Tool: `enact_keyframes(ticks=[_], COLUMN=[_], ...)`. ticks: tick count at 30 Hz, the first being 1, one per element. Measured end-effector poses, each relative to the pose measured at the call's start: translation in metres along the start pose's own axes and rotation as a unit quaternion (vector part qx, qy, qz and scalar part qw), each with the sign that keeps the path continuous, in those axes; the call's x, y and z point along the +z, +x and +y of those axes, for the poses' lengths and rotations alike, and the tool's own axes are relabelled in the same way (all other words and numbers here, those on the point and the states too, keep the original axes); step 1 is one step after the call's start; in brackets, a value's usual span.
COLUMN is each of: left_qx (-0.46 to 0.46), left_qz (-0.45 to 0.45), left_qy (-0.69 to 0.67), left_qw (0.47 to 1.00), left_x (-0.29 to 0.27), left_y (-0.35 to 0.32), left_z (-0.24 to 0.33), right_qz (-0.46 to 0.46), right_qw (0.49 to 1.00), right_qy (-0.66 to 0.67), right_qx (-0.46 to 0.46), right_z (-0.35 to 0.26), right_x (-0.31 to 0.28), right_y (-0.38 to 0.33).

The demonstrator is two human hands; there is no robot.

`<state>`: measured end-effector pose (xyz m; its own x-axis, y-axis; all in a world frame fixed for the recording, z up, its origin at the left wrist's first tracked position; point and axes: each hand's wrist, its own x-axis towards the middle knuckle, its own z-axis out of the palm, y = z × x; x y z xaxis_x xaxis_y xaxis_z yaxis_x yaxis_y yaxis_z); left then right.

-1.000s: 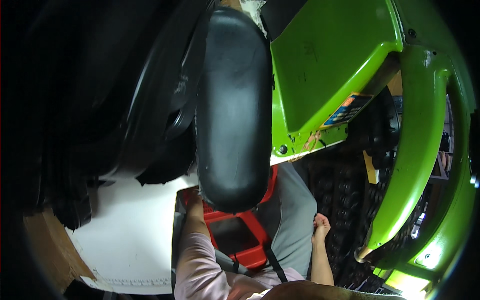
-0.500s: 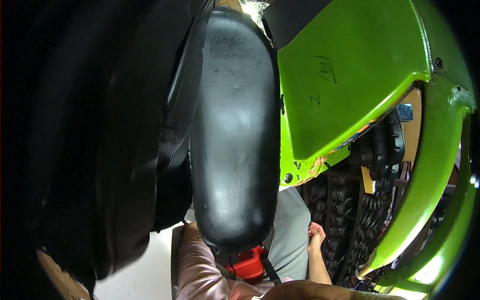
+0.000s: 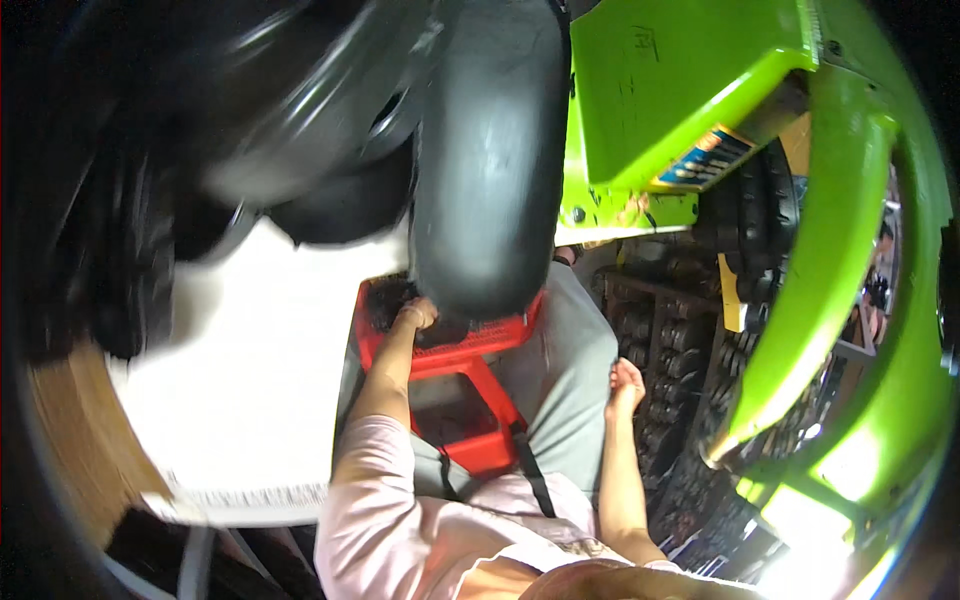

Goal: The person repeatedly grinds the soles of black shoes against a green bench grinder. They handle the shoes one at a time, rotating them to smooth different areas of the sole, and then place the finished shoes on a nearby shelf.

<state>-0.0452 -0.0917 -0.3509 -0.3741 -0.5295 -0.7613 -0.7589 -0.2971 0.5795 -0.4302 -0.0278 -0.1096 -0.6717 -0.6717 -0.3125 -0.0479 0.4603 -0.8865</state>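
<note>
My left hand (image 3: 422,312) reaches into a red plastic tray (image 3: 367,345) at my lap. Dark contents in the tray, too shadowed to name, hide its fingertips. Just above and to the right of this hand hangs the rounded end of a long black smooth form (image 3: 490,150), which covers part of the tray. Nearer to me, a red frame (image 3: 480,385) with a rectangular opening joins the tray. My right hand (image 3: 627,380) is beside my right knee, its fingers loosely curled and somewhat apart, with nothing seen in it.
A bright green machine body (image 3: 690,90) with a curved green arm (image 3: 820,330) rises on the right. Racks of dark rounded parts (image 3: 665,370) stand beyond my right knee. Large black glossy shapes (image 3: 300,130) overhang a white table (image 3: 240,400) on the left.
The view has shifted, so the black form and green machine sit higher and more of the red tray shows. My left hand, hidden before, now shows in the tray. My right hand stays by the knee.
</note>
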Motion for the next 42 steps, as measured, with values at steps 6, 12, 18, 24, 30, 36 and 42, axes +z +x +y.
enact_keyframes(ticks=[6, 12, 18, 24, 30, 36, 42], left_qx=[-0.013, 0.215, 0.354, 0.402, 0.334, 0.339, 0.305], left_qz=[-0.096, -0.153, -0.245, 0.176, 0.550, 0.596, 0.557], left_qy=[-0.536, -0.626, -0.723, -0.605, -0.212, -0.162, -0.251], left_qw=[0.838, 0.734, 0.540, 0.664, 0.736, 0.710, 0.730], left_x=[0.045, -0.008, -0.008, -0.023, -0.030, -0.047, -0.047], left_y=[-0.054, -0.207, -0.287, -0.375, -0.382, -0.376, -0.382], left_z=[0.025, 0.091, 0.131, 0.226, 0.295, 0.302, 0.271], right_qz=[-0.184, -0.430, -0.523, -0.442, -0.369, -0.308, -0.303], right_qw=[0.951, 0.894, 0.815, 0.815, 0.816, 0.842, 0.854], right_qy=[-0.207, 0.116, 0.179, 0.323, 0.365, 0.302, 0.258], right_qx=[-0.135, -0.049, -0.173, -0.189, -0.254, -0.324, -0.334], right_z=[-0.013, -0.086, -0.125, -0.172, -0.202, -0.204, -0.191], right_x=[0.042, 0.096, 0.093, 0.047, 0.045, 0.068, 0.080], right_y=[0.010, -0.046, -0.054, -0.053, -0.051, -0.040, -0.046])
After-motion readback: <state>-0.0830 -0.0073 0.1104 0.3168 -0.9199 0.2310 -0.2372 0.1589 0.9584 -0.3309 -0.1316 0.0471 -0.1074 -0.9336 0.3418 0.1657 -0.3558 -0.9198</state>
